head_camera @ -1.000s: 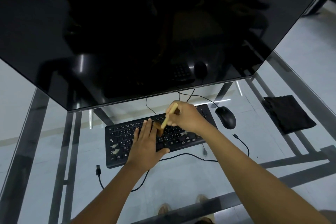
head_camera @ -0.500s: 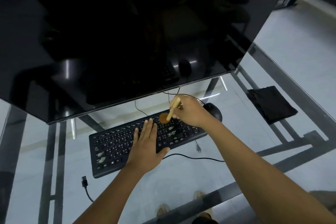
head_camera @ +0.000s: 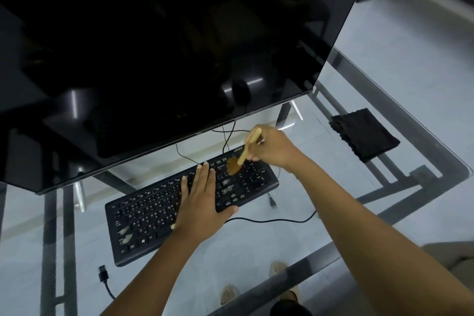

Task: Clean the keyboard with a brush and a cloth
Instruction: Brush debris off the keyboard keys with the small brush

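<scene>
Black full-size plastic keyboard (head_camera: 184, 206), lying at a slant on the clear glass counter (head_camera: 423, 161) under a large dark monitor (head_camera: 154, 46). Change noted over the last second: the round brown-bristled brush with pale wooden handle (head_camera: 242, 158) has travelled from the middle keys to the keyboard's far right end, near the number pad; judged to mean the brushing pass is nearing that edge, with pale debris specks still on the lower left keys and mid-right keys, so brushing is not finished. Right hand (head_camera: 272, 149): closed around the brush handle, wrist cocked, arm reaching forward from lower right, bristles down on the keys. Left hand (head_camera: 202, 202): open, flat, fingers extended together, palm pressing the keyboard's centre, gripping nothing. Folded black cloth (head_camera: 364, 133): unused, well apart to the right on the counter. Loose black cable (head_camera: 272, 220) runs beneath the right forearm.
</scene>
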A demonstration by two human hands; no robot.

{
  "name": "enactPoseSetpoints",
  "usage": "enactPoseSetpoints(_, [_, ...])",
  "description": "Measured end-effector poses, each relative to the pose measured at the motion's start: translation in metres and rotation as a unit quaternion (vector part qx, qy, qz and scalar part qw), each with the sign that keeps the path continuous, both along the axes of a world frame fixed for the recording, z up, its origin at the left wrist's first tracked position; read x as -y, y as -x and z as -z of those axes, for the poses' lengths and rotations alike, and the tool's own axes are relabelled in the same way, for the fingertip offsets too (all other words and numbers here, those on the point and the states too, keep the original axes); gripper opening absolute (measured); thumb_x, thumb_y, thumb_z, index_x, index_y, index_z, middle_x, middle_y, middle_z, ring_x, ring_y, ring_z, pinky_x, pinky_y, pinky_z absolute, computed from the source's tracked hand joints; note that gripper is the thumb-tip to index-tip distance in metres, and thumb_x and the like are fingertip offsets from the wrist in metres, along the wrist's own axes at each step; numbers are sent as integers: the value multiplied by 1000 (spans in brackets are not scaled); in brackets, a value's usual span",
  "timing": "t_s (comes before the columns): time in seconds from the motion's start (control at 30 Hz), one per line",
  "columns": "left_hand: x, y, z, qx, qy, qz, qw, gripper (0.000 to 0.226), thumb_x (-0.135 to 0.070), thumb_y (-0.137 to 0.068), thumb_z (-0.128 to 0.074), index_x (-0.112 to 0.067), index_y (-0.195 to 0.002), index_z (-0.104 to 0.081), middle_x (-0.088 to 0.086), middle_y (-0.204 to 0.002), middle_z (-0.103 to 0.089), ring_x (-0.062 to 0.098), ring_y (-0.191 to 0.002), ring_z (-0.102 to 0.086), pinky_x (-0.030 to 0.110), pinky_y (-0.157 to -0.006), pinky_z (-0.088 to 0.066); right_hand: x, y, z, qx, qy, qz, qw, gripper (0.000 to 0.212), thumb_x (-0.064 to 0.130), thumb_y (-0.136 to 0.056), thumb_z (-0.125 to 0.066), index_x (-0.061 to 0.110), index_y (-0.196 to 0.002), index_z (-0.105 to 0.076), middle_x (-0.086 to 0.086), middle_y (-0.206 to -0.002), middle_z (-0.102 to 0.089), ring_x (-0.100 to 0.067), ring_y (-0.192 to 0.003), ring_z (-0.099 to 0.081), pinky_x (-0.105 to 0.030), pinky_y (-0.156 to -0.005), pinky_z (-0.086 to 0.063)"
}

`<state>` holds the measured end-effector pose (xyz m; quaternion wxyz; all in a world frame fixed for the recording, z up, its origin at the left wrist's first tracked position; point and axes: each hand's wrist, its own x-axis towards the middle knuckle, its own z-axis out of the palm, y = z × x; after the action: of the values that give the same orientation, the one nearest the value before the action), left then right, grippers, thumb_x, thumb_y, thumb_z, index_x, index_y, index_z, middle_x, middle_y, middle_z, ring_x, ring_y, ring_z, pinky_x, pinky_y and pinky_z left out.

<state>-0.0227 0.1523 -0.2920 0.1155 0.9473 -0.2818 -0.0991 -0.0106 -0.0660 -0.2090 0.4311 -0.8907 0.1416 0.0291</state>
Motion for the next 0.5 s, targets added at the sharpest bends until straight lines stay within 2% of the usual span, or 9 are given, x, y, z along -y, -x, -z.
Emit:
enactPoseSetpoints(0.03, [2, 0, 0, -1, 0, 3, 1000, 109, -81, -72, -27, -11, -151, -2, 2, -159, 12, 12, -142, 23, 46, -116, 12, 0, 2, 1, -4, 28, -5, 1000, 5, 5, -92, -56, 6, -91, -61, 3, -73, -68, -9, -65, -67, -21, -63, -56])
enactPoseSetpoints(0.1, [5, 2, 0, -5, 0, 5, 1000, 110, -81, -73, -33, -11, -151, -2, 2, -159, 11, 13, -143, 21, 46, -116, 11, 3, 2, -1, 72, 74, 82, 991, 5, 4, -93, -56, 6, -92, -60, 4, -77, -61, 0, -60, -57, -7, -56, -45])
enactPoseSetpoints(0.13, [6, 3, 0, -6, 0, 4, 1000, 109, -79, -74, -38, -11, -151, -1, 2, -159, 11, 13, -143, 21, 45, -116, 11, 6, 3, -3, 90, 51, 101, 990, 5, 4, -93, -56, 6, -92, -60, 3, -79, -62, 0, -61, -58, -6, -57, -45])
enactPoseSetpoints(0.17, [6, 3, 0, -7, 0, 4, 1000, 109, -77, -76, -42, -10, -151, -1, 2, -159, 12, 13, -143, 21, 45, -116, 12, 8, 3, -4, 85, 22, 94, 992, 4, 5, -92, -56, 7, -92, -60, 0, -80, -65, -3, -65, -64, -8, -63, -51])
enactPoseSetpoints(0.23, [4, 5, 1, -14, 0, 6, 1000, 107, -73, -78, -47, -10, -151, 0, 3, -158, 13, 14, -143, 21, 44, -116, 12, 9, 6, -4, -10, -43, 9, 999, 3, 6, -92, -58, 8, -91, -61, -6, -82, -71, -17, -75, -72, -29, -74, -60])
enactPoseSetpoints(0.27, [3, 5, 2, -13, -2, 7, 1000, 105, -71, -80, -48, -9, -151, 0, 3, -158, 13, 14, -143, 21, 44, -116, 11, 7, 10, -3, -35, -3, -24, 999, 2, 7, -91, -59, 8, -91, -61, -6, -80, -71, -21, -75, -72, -32, -71, -61])
enactPoseSetpoints(0.33, [1, 6, 3, -7, -10, 10, 1000, 103, -69, -82, -47, -9, -150, 1, 4, -159, 13, 14, -143, 21, 44, -116, 11, 8, 12, 0, 15, 70, 28, 997, 3, 6, -92, -57, 6, -91, -60, 1, -76, -65, -18, -68, -65, -18, -58, -52])
enactPoseSetpoints(0.4, [2, 6, 3, -5, -8, 10, 1000, 103, -68, -82, -47, -9, -150, 1, 4, -159, 12, 15, -143, 20, 43, -116, 12, 11, 15, -2, 83, 66, 87, 991, 3, 5, -92, -57, 7, -91, -60, 2, -77, -62, -9, -65, -60, -8, -55, -43])
enactPoseSetpoints(0.5, [3, 6, 3, -7, -5, 12, 1000, 102, -67, -82, -49, -8, -151, -2, 4, -159, 10, 15, -143, 19, 44, -116, 11, 11, 18, 0, -8, 33, -29, 999, 4, 12, -91, -59, 14, -88, -59, -3, -81, -69, -12, -72, -69, -24, -63, -56])
